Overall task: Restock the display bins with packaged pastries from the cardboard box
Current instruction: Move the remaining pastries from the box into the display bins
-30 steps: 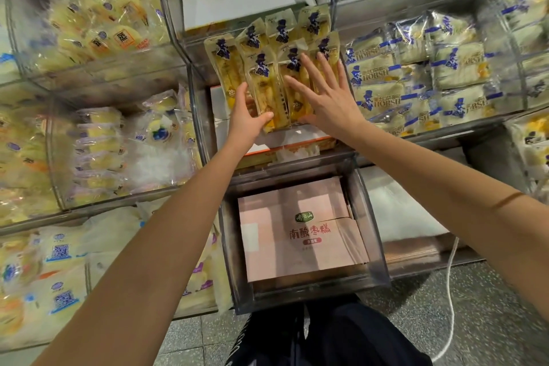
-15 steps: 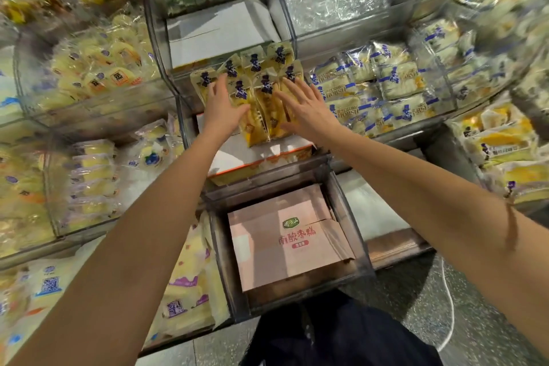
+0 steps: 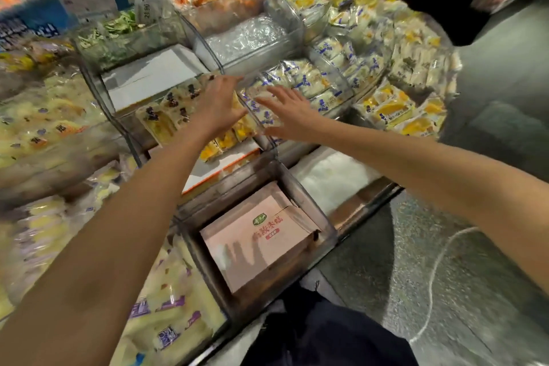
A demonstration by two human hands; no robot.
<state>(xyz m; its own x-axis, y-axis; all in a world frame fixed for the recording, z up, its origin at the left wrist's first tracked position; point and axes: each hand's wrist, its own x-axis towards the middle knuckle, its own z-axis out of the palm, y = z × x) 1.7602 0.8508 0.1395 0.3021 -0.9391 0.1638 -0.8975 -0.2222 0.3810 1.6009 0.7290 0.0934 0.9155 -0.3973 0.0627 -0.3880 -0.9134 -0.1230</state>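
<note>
In the middle tier of a stepped snack display, motion blur smears most of the scene: the print on the wrappers cannot be read, the left edge is a yellow wash, and both forearms are cut off by the bottom corners. The left hand (image 3: 218,107) covers the right end of the packaged pastries (image 3: 157,125), so how many packets lie there cannot be counted, and whether the palm presses on them or hangs just above them cannot be told. The pastries are long yellow cakes in clear wrappers with a dark mark near the top of each, lying side by side and slanted in a clear display bin (image 3: 113,119), on top of a white box with an orange edge (image 3: 225,162). The left hand is palm down with the fingers stretched straight forward and close together, gripping nothing. The right hand (image 3: 289,111) is just beside it, apart from it, palm down, its fingers (image 3: 269,92) straight and spread, over the clear wall that divides this bin from the neighbouring bin of white packets with blue print (image 3: 306,80); it holds nothing either. Below, in a lower bin, a closed pink cardboard box (image 3: 258,235) lies flat, with the shadow of a hand falling on it.
</note>
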